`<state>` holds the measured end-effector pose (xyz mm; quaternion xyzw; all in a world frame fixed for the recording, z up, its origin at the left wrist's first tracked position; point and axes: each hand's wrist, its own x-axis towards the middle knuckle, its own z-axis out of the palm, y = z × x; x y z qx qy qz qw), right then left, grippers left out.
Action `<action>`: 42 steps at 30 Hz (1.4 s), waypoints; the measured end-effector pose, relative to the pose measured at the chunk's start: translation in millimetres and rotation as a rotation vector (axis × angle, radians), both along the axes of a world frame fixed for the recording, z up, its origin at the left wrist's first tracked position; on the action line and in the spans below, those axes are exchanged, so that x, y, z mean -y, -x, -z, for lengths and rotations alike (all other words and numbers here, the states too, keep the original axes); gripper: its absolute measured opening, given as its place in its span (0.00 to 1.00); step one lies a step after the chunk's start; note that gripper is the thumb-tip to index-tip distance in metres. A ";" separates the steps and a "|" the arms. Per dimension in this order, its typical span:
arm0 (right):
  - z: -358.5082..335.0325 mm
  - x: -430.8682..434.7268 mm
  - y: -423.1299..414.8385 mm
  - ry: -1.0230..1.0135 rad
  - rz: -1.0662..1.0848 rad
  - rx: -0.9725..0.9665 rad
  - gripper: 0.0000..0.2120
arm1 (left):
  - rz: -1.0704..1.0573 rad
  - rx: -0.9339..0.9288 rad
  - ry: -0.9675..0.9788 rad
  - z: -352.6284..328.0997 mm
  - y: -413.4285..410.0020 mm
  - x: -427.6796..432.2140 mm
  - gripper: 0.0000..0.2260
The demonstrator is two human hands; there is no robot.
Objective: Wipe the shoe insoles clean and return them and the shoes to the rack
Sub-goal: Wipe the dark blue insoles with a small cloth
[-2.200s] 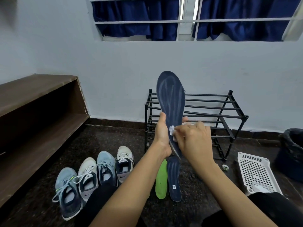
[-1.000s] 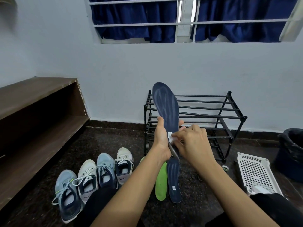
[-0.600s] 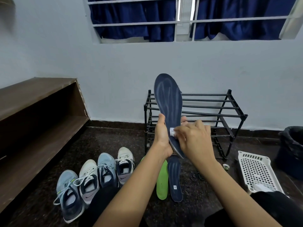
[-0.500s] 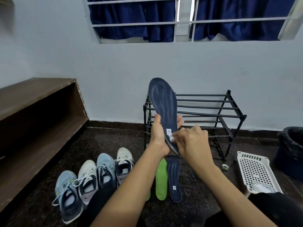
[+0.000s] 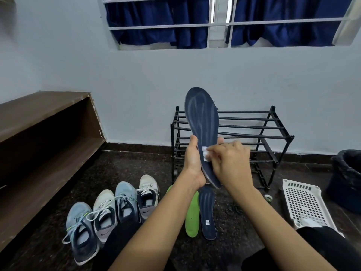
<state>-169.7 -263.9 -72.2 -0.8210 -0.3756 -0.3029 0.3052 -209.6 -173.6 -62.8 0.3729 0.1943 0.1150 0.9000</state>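
My left hand (image 5: 192,163) grips a dark blue insole (image 5: 202,118) by its heel half and holds it upright in front of the black shoe rack (image 5: 254,132). My right hand (image 5: 229,159) pinches a small white wipe (image 5: 205,151) and presses it on the insole's middle. On the floor below lie a second dark blue insole (image 5: 207,212) and a green insole (image 5: 192,216), side by side. Several sneakers (image 5: 115,208) stand in a row at the lower left.
A brown wooden shelf unit (image 5: 39,137) runs along the left wall. A white perforated basket (image 5: 304,204) lies on the floor at the right, with a dark bin (image 5: 347,177) behind it. A small tape roll (image 5: 268,198) sits near the rack's foot.
The insole has been tilted and shifted slightly in my left hand while my right hand rubs the wipe over its middle. The things on the floor have not moved.
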 end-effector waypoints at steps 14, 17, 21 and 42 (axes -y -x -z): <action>-5.3 -1.2 -2.6 0.057 0.172 0.116 0.07 | 0.038 -0.037 -0.005 3.2 5.1 16.5 0.33; -3.7 -1.4 -6.3 0.020 0.142 0.060 0.02 | 0.063 -0.064 -0.017 5.5 3.1 19.8 0.32; 4.7 -2.4 5.2 0.009 0.037 -0.060 0.03 | 0.005 -0.068 -0.025 3.9 1.5 4.5 0.33; 12.8 -1.8 12.7 -0.020 -0.003 0.004 0.05 | -0.014 -0.129 -0.039 -0.2 0.0 3.1 0.34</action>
